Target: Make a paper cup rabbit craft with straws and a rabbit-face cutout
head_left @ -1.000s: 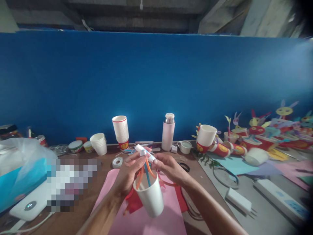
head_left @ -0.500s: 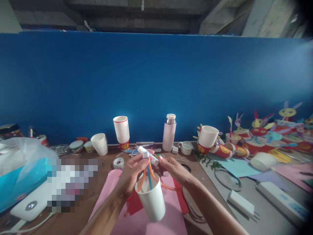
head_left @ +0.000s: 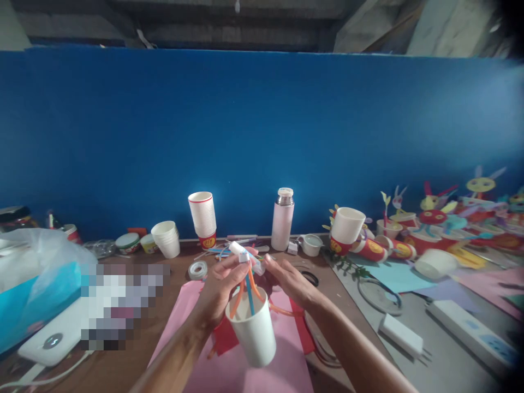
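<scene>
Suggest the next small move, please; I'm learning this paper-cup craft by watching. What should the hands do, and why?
Probably the right hand should ease the small white tube down toward the orange and blue strips, since both hands pinch it just above them, while the left hand stays by the white paper cup.

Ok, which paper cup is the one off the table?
The plain white paper cup just below the left hand, with orange and blue strips inside it; the others rest on the table.
</scene>
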Motion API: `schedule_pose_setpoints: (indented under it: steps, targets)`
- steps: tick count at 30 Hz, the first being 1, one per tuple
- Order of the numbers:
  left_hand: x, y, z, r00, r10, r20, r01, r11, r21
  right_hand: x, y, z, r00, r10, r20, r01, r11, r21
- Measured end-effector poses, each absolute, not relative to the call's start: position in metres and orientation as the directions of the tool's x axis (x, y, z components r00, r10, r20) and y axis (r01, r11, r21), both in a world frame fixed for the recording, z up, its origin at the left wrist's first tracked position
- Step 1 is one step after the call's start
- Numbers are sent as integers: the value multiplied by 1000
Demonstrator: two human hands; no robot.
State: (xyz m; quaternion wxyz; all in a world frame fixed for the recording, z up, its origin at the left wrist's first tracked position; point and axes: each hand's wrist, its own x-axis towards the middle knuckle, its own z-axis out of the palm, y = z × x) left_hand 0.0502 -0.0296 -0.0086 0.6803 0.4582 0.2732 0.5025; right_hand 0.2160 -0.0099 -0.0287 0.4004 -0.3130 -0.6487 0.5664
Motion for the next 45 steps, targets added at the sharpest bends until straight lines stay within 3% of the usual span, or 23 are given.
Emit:
schedule_pose_setpoints:
  steps: [6, 12, 21, 25, 29, 34, 38, 42, 45]
  targets:
    - [51, -30, -7, 331, 939, 88, -437, 70, 897, 215, -8, -28, -486, 848, 210, -86, 193, -977]
    - [51, -28, -11, 347, 935, 74, -438, 92, 894, 215, -7, -37, -489, 868, 86, -126, 28, -992]
    - [53, -29, -10, 343, 935, 94, -353, 35, 935, 206, -8, -31, -392, 894, 219, -116, 188, -975]
    - [53, -30, -5, 266, 957, 114, -240, -49, 969, 211, -7, -27, -238, 928, 288, -33, 288, -957]
    - [48, -30, 2, 159, 961, 225, -69, -217, 974, 229, -14, -8, -74, 930, 360, 31, 363, -931]
    - [42, -30, 9, 69, 958, 277, 119, -284, 951, 242, -39, 20, 2, 870, 493, 201, 483, -852]
    - [41, -31, 9, 22, 958, 284, 228, -282, 932, 235, -56, 28, -81, 803, 591, 439, 561, -702]
    - [40, -31, 4, 95, 951, 294, 229, -309, 923, 225, -62, 26, -142, 677, 722, 599, 640, -482]
    - [41, -31, 2, 129, 950, 285, 198, -306, 931, 221, -63, 24, -170, 652, 738, 630, 648, -428]
